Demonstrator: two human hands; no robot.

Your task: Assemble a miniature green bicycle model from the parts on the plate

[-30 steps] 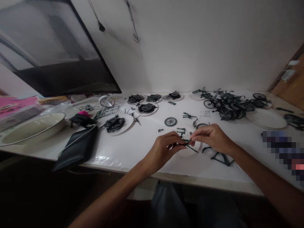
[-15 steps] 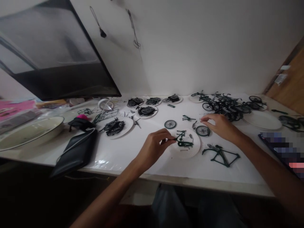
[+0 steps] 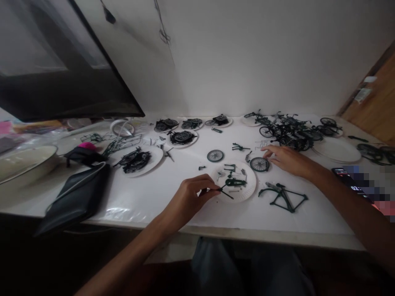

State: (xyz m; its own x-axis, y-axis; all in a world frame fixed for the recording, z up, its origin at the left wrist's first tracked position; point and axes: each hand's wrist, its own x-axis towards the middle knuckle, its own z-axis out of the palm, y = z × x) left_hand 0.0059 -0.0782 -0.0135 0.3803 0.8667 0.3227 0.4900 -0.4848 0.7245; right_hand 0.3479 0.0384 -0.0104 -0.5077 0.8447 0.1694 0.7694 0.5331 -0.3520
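My left hand [image 3: 194,195] pinches a thin dark green forked model-bicycle part [image 3: 227,194] over the near left side of a white paper plate [image 3: 251,191]. On that plate lie a dark green chain-case piece with crank [image 3: 236,182] and several small parts. Close beside a spoked toy wheel [image 3: 259,164] is my right hand [image 3: 285,159], its fingers bent and apart with nothing visible in them; contact with the wheel is unclear. A dark green model bicycle frame [image 3: 291,205] lies right of the plate. Behind it are another wheel [image 3: 215,156] and a handlebar piece [image 3: 240,147].
Assembled model bicycles [image 3: 293,133] are heaped at the back right, near a stack of white plates [image 3: 338,150]. More plates hold bicycle parts [image 3: 182,137]. At left are a black pouch [image 3: 77,201], an enamel basin [image 3: 31,164] and a monitor [image 3: 70,94]. A phone [image 3: 354,187] lies right.
My left hand has drawn the forked part toward the plate's near left edge and turned it. My right hand has lowered beside the wheel, its fingers loosening. The view has shifted slightly.
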